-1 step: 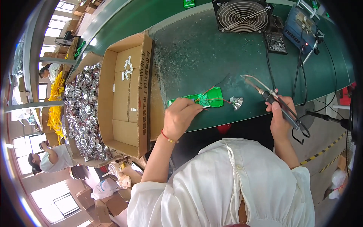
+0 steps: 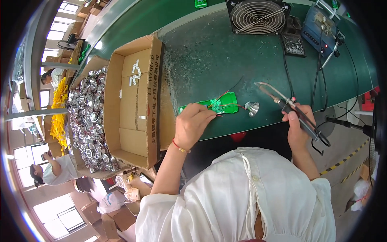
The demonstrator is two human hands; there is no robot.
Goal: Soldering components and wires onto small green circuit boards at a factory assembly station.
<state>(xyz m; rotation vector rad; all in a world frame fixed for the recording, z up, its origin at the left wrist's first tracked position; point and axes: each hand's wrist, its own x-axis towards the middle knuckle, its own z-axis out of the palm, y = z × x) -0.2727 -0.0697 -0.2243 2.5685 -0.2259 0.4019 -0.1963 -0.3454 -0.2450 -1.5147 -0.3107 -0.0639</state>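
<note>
My left hand (image 2: 190,124) is closed in a pinch over the left part of a green plastic flashlight housing (image 2: 231,102). A thin wire end sticks out at its fingertips; the fingers hide most of the grip. A green circuit board (image 2: 217,105) sits in the housing, with red and dark wires running from it. One pair leads to a shiny reflector lamp cup (image 2: 252,109) just right of the housing. My right hand (image 2: 297,126) is closed around a black soldering iron (image 2: 287,107) with a thin guide tube beside it. The iron's tip is raised, up and right of the lamp cup, touching nothing.
An open cardboard box (image 2: 133,105) with a few small white pieces stands left, beside a carton of silvery reflector cups (image 2: 90,117). A fan (image 2: 260,17), a small tray (image 2: 294,45) and a blue soldering unit (image 2: 320,30) with cables stand at the back. Two people are at the far left.
The soldering iron and my right hand have shifted very slightly left, with the tip a little lower. My left hand and the housing stay nearly in place.
</note>
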